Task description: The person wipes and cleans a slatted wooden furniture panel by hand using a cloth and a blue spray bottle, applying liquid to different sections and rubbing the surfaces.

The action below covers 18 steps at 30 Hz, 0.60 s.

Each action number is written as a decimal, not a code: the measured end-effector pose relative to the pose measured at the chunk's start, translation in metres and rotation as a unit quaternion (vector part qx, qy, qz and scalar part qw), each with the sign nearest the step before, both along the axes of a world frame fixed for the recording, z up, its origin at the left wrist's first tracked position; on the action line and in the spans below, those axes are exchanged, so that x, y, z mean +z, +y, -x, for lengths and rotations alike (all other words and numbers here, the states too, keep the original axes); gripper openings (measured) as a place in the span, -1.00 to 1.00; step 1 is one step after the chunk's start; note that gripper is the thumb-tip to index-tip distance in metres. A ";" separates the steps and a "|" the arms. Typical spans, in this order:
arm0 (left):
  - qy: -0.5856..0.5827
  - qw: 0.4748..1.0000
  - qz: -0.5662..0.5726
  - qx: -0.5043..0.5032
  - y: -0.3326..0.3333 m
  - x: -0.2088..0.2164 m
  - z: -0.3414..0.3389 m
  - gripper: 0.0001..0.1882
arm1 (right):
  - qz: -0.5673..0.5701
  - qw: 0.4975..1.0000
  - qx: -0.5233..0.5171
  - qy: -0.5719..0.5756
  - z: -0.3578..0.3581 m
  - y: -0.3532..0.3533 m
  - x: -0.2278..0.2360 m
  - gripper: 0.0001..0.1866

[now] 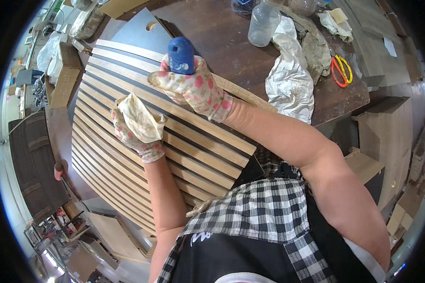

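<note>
The slatted panel (189,134) lies on the brown counter (231,66); over it, left fingers (115,124) grip a rag (139,118), right fingers (165,78) a blue object (181,55). Right of the panel lie scissors (334,69); left of it stands a cardboard box (60,89).

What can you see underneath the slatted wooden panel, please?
A blue-grey board with a hole juts out from under the far edge of the slatted wooden panel, and a dark brown table shows beyond. Whatever else lies underneath is covered by the panel.
</note>
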State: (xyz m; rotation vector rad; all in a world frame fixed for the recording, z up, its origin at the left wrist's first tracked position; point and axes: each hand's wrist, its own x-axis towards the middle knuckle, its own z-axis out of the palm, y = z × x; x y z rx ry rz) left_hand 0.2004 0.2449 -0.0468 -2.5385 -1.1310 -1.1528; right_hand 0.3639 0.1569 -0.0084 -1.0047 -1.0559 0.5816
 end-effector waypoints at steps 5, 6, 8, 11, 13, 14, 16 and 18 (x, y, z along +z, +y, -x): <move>-0.099 0.989 0.114 -0.004 0.002 -0.010 0.003 -0.22 | -0.037 0.694 0.367 0.618 -0.026 -0.074 -0.028 -0.78; -0.088 0.990 0.107 -0.009 0.004 -0.016 0.004 -0.22 | -0.070 0.744 0.391 0.538 -0.033 -0.074 -0.028 -0.79; 0.016 0.995 -0.091 -0.035 -0.008 0.017 -0.014 -0.49 | -0.096 0.824 0.366 0.421 -0.033 -0.067 -0.027 -0.81; 0.032 0.997 -0.069 0.011 0.009 -0.014 0.008 -0.10 | 0.003 0.954 0.158 0.253 -0.006 -0.010 0.001 -0.83; -0.134 0.989 0.040 -0.047 0.009 -0.022 0.003 -0.22 | 0.019 0.890 0.179 0.418 -0.001 0.028 0.002 -0.86; -0.211 0.966 0.125 -0.078 0.015 -0.031 0.011 -0.32 | 0.015 0.890 0.172 0.422 -0.003 0.025 0.000 -0.86; -0.109 0.983 0.145 -0.032 0.010 -0.026 0.017 -0.56 | -0.029 0.784 0.322 0.530 -0.011 0.016 -0.010 -0.83; -0.240 0.943 0.216 -0.078 0.013 -0.036 0.026 -0.56 | -0.050 0.781 0.334 0.525 -0.017 -0.012 -0.036 -0.73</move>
